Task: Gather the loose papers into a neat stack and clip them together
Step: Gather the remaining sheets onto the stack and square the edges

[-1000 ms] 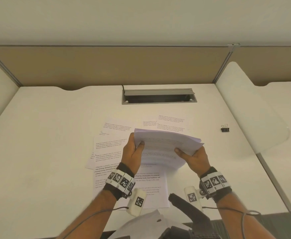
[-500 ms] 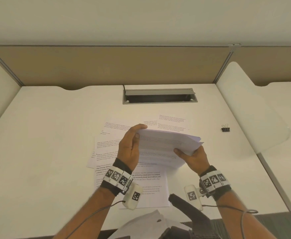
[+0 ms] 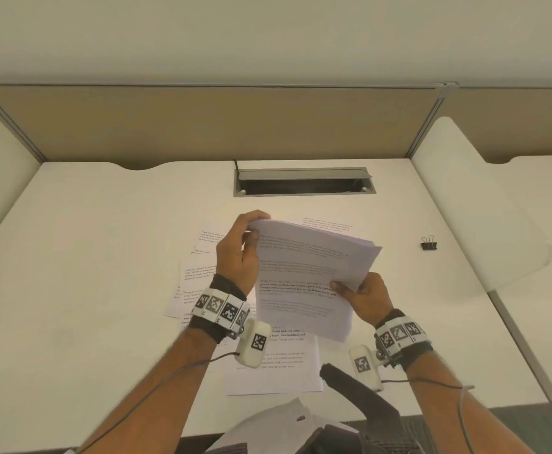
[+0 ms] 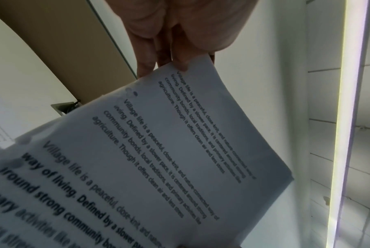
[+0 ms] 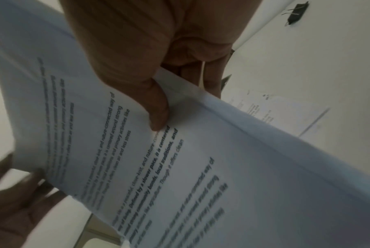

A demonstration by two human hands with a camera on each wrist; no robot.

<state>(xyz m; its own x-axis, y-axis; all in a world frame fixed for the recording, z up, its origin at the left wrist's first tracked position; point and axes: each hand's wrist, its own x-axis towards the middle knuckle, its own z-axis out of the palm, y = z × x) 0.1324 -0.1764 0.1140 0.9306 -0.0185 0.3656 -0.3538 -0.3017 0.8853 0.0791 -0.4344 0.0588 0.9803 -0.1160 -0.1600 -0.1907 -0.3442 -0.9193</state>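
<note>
Basically, paper stack (image 3: pixel 304 273) held above desk (image 3: pixel 88 257), left hand (image 3: pixel 238 253) pinching top-left corner, right hand (image 3: pixel 366 294) thumb clamped on right edge. Light, floppy, sheets slide; best gripped along edges. Binder clip (image 3: pixel 428 244) well apart.

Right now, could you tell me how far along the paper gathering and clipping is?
About midway. Done: several sheets are gathered into a bundle. In hand: the left hand holds its far corner and the right hand pinches its right edge, with sheet edges uneven. Left: loose pages lie on the desk, and the binder clip sits unused to the right.
</note>
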